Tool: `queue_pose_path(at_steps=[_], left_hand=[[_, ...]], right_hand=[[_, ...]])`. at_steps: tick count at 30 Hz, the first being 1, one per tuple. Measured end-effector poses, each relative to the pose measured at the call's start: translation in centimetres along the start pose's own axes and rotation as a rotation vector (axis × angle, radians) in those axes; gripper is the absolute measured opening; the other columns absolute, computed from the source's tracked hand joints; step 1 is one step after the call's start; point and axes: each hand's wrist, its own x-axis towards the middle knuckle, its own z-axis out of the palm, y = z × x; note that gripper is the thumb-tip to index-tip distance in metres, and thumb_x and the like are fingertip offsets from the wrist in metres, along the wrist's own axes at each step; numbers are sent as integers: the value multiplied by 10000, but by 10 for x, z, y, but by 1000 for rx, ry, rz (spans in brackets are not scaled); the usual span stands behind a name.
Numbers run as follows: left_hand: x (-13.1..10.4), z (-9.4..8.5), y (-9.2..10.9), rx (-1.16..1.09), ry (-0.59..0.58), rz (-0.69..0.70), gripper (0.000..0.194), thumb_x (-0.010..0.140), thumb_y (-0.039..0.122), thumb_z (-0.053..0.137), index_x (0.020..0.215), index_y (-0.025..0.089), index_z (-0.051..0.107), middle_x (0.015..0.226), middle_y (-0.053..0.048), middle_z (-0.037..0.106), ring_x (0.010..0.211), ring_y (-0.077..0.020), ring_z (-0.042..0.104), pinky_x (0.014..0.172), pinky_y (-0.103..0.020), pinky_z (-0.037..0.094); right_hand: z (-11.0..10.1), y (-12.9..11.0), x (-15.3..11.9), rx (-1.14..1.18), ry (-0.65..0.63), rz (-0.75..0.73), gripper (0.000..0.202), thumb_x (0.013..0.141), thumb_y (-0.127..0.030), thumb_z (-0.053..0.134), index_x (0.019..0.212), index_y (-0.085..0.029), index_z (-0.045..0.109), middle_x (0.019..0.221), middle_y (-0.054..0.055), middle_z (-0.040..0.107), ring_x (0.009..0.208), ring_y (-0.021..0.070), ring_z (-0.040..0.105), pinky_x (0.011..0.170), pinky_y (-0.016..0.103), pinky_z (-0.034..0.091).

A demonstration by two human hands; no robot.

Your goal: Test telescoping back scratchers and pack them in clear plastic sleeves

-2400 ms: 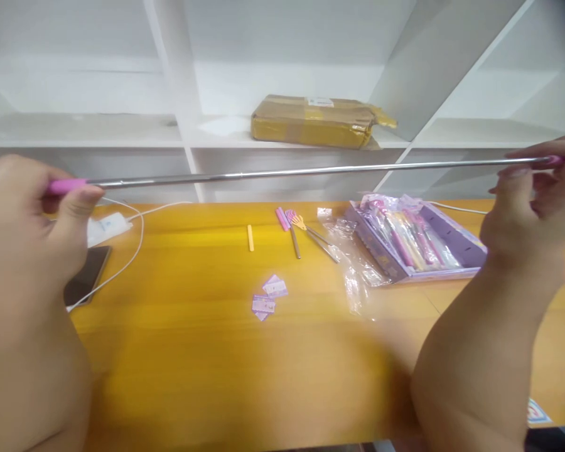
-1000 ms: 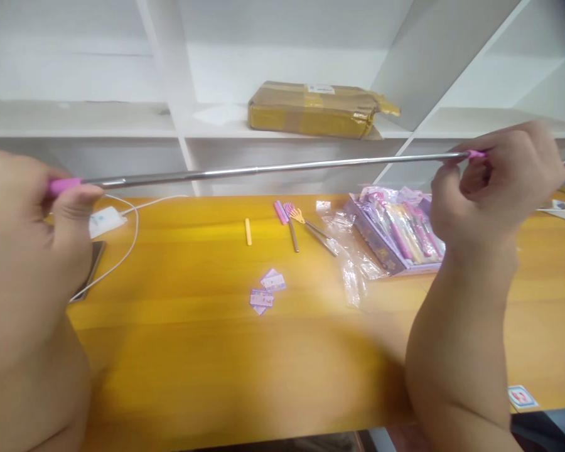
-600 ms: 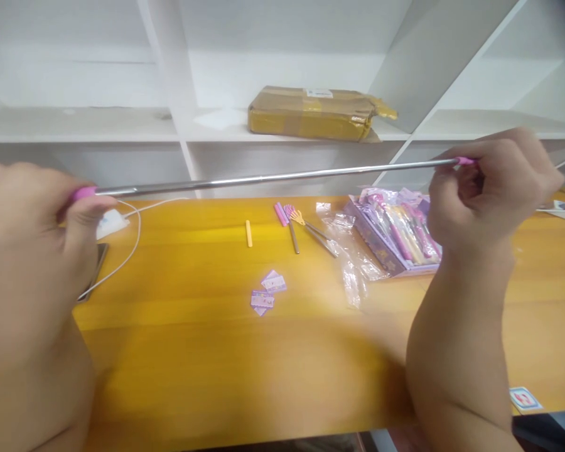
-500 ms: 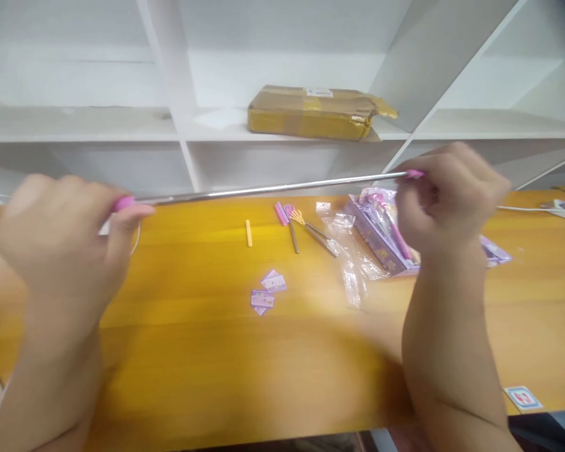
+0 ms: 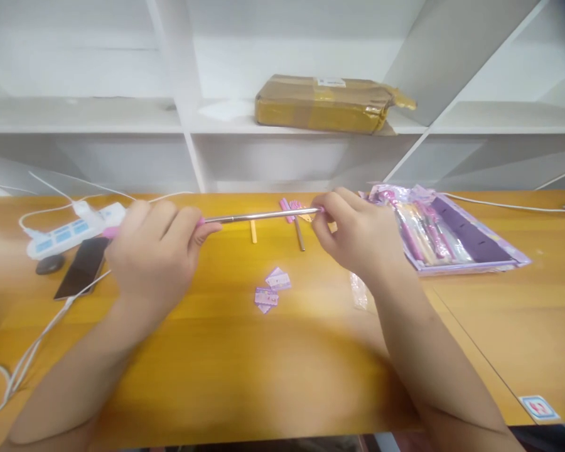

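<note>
A thin silver telescopic rod [image 5: 258, 215] spans the space between my two hands, above the wooden table. My left hand [image 5: 155, 251] is wrapped round its pink handle [image 5: 112, 231], which sticks out on the left of the fist. The fingers of my right hand [image 5: 358, 232] pinch the rod's other end, where a bit of pink shows. Beneath and behind the rod lie a pink stick [image 5: 283, 207], a dark metal rod [image 5: 300, 235] and a small yellow stick [image 5: 253, 231]. Small purple cards [image 5: 267, 297] rest on the table nearer me.
Right of my right hand, a purple box [image 5: 466, 267] holds wrapped pink and yellow items. A power strip [image 5: 66, 237], a phone [image 5: 81, 269] and white cables lie at the left. A taped cardboard box [image 5: 320, 110] sits on the white shelf behind.
My hands have come closer together, and the rod between them is much shorter. My right hand moved left, uncovering the purple box; the power strip and phone now show at the left.
</note>
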Motion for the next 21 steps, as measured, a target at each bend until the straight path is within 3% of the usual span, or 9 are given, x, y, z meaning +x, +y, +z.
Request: queue_pose_path(at_steps=[5,8,13,17,21], left_hand=[[-11,12,28,104,-44,186,339,1064,443,579,808,222,606,705,-38,572,686,-215,457,599,-374,243],[-18,20,37,100,-81,226,334,1055,408,610,785,213,593,680,-28,572,681,-209,453,591,-371,273],[-19,27,33,25,-158,221,255,1052,364,631,856,200,615,756,-31,651,737,-206,531,598,-356,328],[-17,29,28,-32,-242,278,89,1059,211,577,1040,179,658,862,-57,696,812,-219,607,668,-358,422],[-16,27,18,-130,-281,382,230,1038,137,554,1253,168,631,1114,-118,739,982,-251,693,782,-373,537]], right_hand=[[3,-39,-9,30,-132,-207,261,1020,-227,437,836,-184,616,709,19,611,512,111,318,568,325,115],[10,-56,-12,75,-191,-249,304,1042,-224,413,813,-182,609,655,1,573,493,119,216,568,334,89],[5,-44,-8,169,-274,-261,330,1088,-317,428,902,-182,665,701,0,634,522,115,332,584,318,133],[2,-33,-6,172,-302,-261,350,1092,-350,428,913,-180,676,704,7,651,538,114,390,612,315,151],[4,-29,-5,128,-265,-241,368,1085,-381,433,876,-183,662,650,10,624,522,121,381,609,315,139]])
